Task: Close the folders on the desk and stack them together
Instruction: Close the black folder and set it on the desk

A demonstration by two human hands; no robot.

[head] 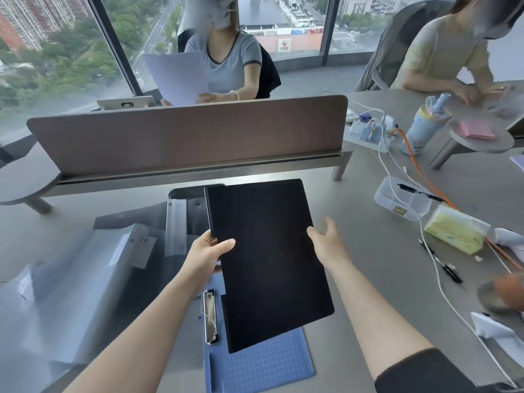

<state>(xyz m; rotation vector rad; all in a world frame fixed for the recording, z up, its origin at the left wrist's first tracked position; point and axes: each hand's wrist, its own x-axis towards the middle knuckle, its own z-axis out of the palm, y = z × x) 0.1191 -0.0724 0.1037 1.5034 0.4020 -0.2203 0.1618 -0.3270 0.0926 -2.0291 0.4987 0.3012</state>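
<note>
Above blue folder point(263, 364): left hand point(208, 251) grips black folder point(266, 262) edge; right hand point(329, 239) open, perhaps touching; desk point(382, 251) rightward bare.

We see a plain matte black folder point(269, 262) at the centre. At six o'clock a blue clipboard point(263, 361) shows a faint pale grid. At three o'clock a tissue pack point(456, 232) is yellow with small coloured flecks. The desk point(368, 251) is plain grey.

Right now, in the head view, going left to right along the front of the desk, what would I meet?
Clear plastic sleeve labelled 20 → left hand → closed black folder → right hand → yellow tissue pack.
</note>
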